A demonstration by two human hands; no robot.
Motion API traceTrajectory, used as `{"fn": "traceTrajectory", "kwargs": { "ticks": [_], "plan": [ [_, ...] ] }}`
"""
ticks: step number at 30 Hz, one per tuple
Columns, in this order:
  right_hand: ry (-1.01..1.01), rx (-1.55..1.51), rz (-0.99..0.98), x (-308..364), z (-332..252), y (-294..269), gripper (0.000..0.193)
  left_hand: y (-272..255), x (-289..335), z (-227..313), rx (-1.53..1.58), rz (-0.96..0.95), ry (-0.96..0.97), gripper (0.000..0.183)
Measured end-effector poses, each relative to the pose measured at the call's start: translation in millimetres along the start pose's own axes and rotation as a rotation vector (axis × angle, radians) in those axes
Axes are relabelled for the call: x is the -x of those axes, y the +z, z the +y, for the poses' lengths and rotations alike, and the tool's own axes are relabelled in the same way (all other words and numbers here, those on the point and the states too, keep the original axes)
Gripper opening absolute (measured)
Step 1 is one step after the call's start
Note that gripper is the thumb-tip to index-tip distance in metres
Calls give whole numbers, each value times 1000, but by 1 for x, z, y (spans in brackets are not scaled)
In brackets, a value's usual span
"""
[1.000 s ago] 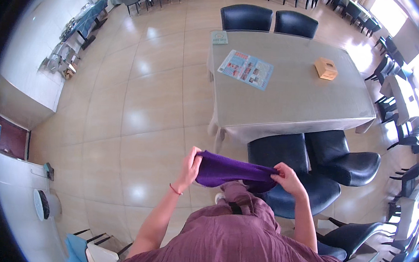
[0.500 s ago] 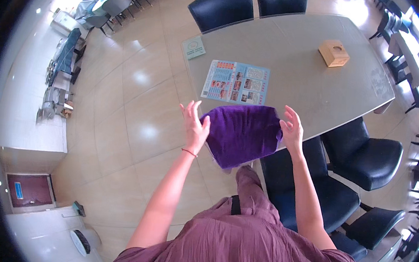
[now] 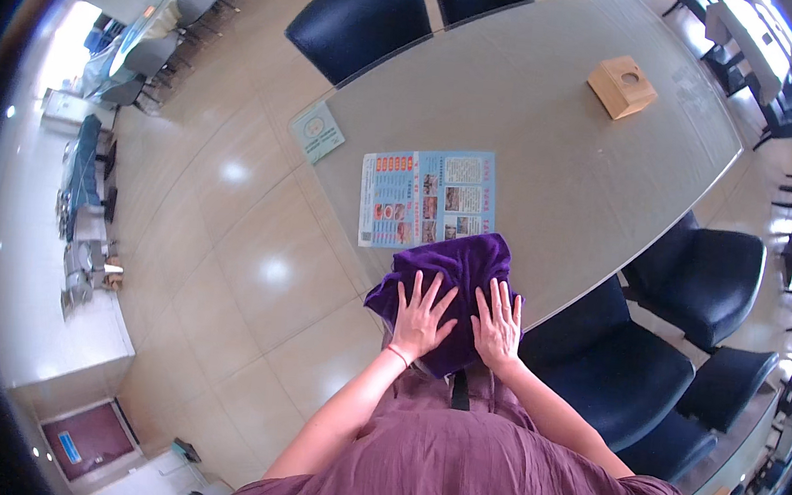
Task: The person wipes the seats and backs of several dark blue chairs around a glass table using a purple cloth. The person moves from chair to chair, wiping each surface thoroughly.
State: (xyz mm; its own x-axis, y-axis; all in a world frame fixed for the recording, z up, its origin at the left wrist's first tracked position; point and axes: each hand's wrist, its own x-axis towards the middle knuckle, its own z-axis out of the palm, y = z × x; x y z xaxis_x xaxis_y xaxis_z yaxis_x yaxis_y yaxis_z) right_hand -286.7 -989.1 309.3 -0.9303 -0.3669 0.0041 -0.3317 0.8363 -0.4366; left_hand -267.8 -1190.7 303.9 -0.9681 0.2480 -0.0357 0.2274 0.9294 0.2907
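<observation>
A purple cloth (image 3: 455, 260) lies bunched over the near corner of the table (image 3: 559, 181), part of it hanging past the edge toward my body. My left hand (image 3: 421, 319) rests flat on the cloth's left half, fingers spread. On its right half lies my right hand (image 3: 499, 325), palm down with fingers stretched out. Neither hand is gripping. Just beyond the cloth is a printed blue-and-white menu sheet (image 3: 428, 199), its lower edge close to or slightly under the cloth.
A wooden tissue box (image 3: 621, 87) stands farther back on the table, and a pale green card (image 3: 317, 131) lies at its left edge. Dark chairs (image 3: 362, 23) line the far side; others (image 3: 606, 362) stand close on my right. Tiled floor (image 3: 230, 234) stretches left.
Both hands have come closer together and nearer my body, from holding the cloth's sides to lying flat on it. The cloth, spread out before, is now rumpled on the table corner.
</observation>
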Motion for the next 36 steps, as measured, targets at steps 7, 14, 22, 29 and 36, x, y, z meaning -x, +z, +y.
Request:
{"fn": "traceTrajectory", "kwargs": {
  "ticks": [7, 14, 22, 29, 36],
  "plan": [
    [153, 76, 232, -146, -4, 9, 54, -38, -169, -103, -55, 78, 207, 58],
    [294, 217, 412, -304, -31, 26, 54, -74, -281, -234, -189, 190, 228, 58],
    [58, -44, 230, -298, -129, 73, 58, -82, -220, -289, -183, 205, 86, 55],
    [246, -48, 36, -109, -155, 61, 60, -59, -66, -194, -35, -184, 293, 68],
    [520, 61, 159, -69, -96, 41, 57, -50, -111, -131, 83, -340, 478, 63]
  ]
}}
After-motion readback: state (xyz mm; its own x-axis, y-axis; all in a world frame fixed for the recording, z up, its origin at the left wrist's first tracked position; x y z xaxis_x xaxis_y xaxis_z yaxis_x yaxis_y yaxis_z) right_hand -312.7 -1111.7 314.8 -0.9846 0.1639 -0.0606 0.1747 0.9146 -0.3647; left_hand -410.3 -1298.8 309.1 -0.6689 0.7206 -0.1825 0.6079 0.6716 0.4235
